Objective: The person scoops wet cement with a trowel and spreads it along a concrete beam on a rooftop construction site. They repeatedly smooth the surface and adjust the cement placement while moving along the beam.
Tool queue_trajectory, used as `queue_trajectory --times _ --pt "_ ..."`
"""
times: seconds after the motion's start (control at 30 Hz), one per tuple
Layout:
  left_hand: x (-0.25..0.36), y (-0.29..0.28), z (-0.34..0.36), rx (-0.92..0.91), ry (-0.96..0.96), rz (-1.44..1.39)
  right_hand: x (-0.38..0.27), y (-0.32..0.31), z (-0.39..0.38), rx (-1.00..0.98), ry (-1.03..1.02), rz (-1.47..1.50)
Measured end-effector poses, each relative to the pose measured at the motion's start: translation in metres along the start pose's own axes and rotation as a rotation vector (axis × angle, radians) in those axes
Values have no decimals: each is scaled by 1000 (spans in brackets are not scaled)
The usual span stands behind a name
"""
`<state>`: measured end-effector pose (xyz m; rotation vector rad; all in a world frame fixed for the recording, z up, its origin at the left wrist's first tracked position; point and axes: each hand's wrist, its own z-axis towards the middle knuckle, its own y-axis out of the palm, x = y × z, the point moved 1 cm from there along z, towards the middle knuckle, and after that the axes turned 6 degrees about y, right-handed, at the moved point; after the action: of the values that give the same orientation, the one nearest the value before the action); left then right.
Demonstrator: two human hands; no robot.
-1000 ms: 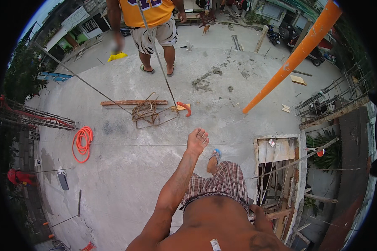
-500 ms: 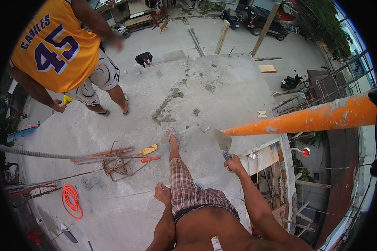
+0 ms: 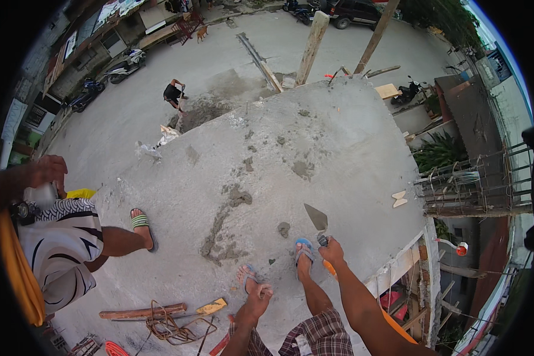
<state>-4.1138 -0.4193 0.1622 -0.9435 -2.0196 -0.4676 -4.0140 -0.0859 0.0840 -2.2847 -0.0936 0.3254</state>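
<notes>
My right hand (image 3: 333, 251) is closed round the handle of a pointed trowel (image 3: 317, 218), its blade directed away from me over the concrete slab. Empty, with its fingers loosely bent and a little apart, my left hand (image 3: 258, 299) hangs above my left foot. Both my feet, in flip-flops, stand on the slab (image 3: 362, 154). Small lumps and a streak of wet mortar (image 3: 222, 228) lie on it ahead of me. An orange pole (image 3: 399, 327) shows partly behind my right forearm.
A co-worker (image 3: 65, 255) stands close at left. Below the slab's far edge, another person (image 3: 173, 94) bends beside a mortar pile (image 3: 204, 113). Bent rebar (image 3: 175, 326) and a wooden plank (image 3: 142, 311) lie near left. Rebar cages (image 3: 474, 184) stick out at right.
I have stepped forward over the slab with the trowel still in my right hand. The co-worker now appears nearer, at the left edge. The orange pole now shows behind my right arm.
</notes>
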Motion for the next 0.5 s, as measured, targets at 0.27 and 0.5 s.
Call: queue_trajectory --times 0.27,0.5 --pt "-52 65 92 -165 7 348 -111 101 289 412 -1 -4" --pt "-63 67 132 -79 -6 378 -96 150 202 32 -148 -253"
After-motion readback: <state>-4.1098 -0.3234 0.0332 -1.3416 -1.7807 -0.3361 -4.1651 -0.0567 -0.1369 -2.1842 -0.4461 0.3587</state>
